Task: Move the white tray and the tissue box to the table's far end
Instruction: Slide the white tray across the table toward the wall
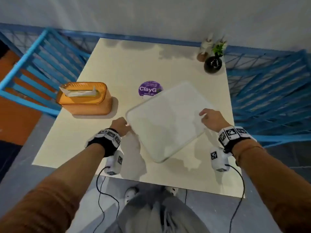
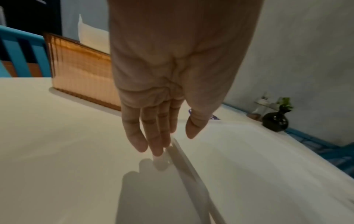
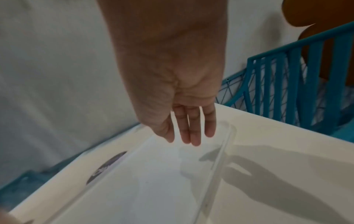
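- Fingers of both hands hang straight and relaxed, gripping nothing: left fingers (image 2: 151, 136) point down just beside the tray's left edge, thumb over its rim; right fingers (image 3: 193, 130) hover over the tray's right edge, and whether they touch it cannot be told.
- Table (image 1: 117, 68), cream-coloured, set against a pale wall, with blue chairs (image 1: 38, 64) at either side.
- Tray (image 1: 166, 121), white and empty, lies flat and turned at an angle on the table's near right part; its far corner overlaps the sticker.
- Tissue box (image 1: 84, 98), orange, stands on the table's left side, well apart from the tray, a white tissue sticking out of its top slot.
- Left hand (image 1: 120, 126) is at the tray's near-left corner.
- Right hand (image 1: 212, 120) is at the tray's right edge.
- Sticker (image 1: 149, 89), round and purple, is at the table's centre.
- Vase (image 1: 212, 63), dark and round with a green sprig, stands at the far right corner, next to a small pale bottle (image 1: 204, 51).
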Motion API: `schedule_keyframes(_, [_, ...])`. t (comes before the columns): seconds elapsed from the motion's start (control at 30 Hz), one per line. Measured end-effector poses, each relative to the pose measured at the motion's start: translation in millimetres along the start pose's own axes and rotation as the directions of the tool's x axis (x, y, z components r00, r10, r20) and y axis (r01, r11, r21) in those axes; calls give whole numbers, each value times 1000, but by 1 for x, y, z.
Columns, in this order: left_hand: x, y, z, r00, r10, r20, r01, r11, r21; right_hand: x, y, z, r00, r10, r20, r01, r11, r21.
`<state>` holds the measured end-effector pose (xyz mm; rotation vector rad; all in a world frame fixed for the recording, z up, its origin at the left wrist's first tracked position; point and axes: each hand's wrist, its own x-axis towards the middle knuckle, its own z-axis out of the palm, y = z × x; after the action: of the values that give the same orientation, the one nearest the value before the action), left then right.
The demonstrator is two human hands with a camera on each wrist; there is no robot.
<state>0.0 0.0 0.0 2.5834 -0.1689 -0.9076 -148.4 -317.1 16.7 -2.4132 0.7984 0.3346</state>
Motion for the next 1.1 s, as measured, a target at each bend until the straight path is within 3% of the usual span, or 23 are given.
schedule_keyframes(0.2, [-5,4,27,979,-201,17,200,955,-218,48,17,-7,998,12,-54,-23,981,-194])
schedule_keyframes(0.4, [-28,22,64,968,-245,54,247,892,-378,64,39,-2,975,167,-148,-198,954,-226])
schedule_keyframes(0.53, [-31,20,77,965,-261,-32,222,875,-430,64,55,5,973,160,-168,-190,964,-187])
schedule_keyframes(0.83, [3,10,49,964,-223,-146,174,941,-289,47,67,17,966,219,-140,-224,974,-22])
schedule_keyframes(1.1, [59,22,13,959,-80,-273,60,995,-82,21,60,37,949,277,-149,-263,959,108])
